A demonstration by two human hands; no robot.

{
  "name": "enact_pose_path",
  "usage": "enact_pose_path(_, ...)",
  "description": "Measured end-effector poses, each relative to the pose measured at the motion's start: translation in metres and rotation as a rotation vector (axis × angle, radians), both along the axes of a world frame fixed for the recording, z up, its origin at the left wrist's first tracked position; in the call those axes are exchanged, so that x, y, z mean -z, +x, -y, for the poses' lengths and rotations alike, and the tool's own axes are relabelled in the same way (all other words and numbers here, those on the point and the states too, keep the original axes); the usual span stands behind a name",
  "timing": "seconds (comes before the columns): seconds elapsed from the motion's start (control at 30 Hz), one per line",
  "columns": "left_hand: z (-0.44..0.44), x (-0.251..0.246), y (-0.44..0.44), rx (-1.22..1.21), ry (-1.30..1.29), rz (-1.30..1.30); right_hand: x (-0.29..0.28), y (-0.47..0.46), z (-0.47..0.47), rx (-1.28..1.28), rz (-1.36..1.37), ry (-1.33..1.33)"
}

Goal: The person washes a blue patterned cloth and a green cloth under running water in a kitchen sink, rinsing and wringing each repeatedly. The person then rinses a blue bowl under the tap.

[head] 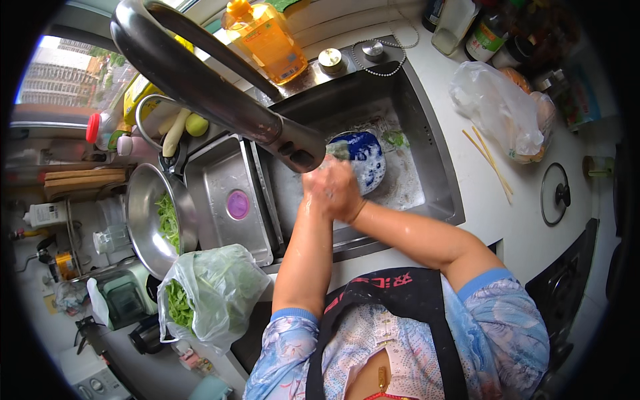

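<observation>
Both of my wet hands are together over the steel sink (440, 195), just below the faucet head (300, 150). My left hand (316, 182) and my right hand (344, 192) overlap, so their fingers are hard to tell apart. A greenish scrubbing pad or cloth (339, 149) shows at their far edge, blurred; which hand holds it cannot be told. Beside and beyond them, a blue and white plate (367, 162) covered with suds lies in the sink. Foam and a scrap of green leaf (396, 138) are on the sink's bottom.
Left of the sink stand a steel drainer basin (215, 175), a steel bowl (145, 225) with greens and a plastic bag of leafy greens (215, 295). An orange detergent bottle (272, 47) stands behind. At right are a plastic bag (500, 105), chopsticks (487, 155) and a glass lid (552, 195).
</observation>
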State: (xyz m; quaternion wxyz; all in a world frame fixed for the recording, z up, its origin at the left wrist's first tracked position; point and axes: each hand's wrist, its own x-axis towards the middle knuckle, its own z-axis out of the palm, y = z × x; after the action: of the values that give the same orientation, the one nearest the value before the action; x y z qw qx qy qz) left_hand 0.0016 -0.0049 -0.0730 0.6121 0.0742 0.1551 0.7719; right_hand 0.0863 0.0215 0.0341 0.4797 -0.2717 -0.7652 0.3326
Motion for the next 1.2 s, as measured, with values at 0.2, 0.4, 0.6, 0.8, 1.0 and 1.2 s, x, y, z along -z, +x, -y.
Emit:
enact_pose_path(0.2,-0.007,-0.053,0.020,0.169,-0.443,0.087,0.026,-0.011,-0.022,-0.008,0.171,0.005)
enact_pose_path(0.4,-0.009,-0.061,0.017,-0.069,-0.566,-0.047,0.020,0.004,-0.026,0.056,0.194,0.118)
enact_pose_path(0.6,0.020,-0.002,0.011,-0.110,-0.210,-0.269,0.032,-0.008,-0.011,0.049,0.133,0.127)
enact_pose_path(0.8,-0.021,-0.065,0.015,0.027,-0.355,0.052,0.015,-0.008,-0.046,0.138,0.258,-0.098)
enact_pose_path(1.0,-0.004,-0.039,-0.005,0.238,-0.215,0.286,-0.014,0.003,0.012,-0.051,0.036,0.033)
enact_pose_path(1.2,-0.024,-0.099,0.030,0.014,-0.638,-0.010,0.015,-0.011,-0.057,0.179,0.165,-0.395)
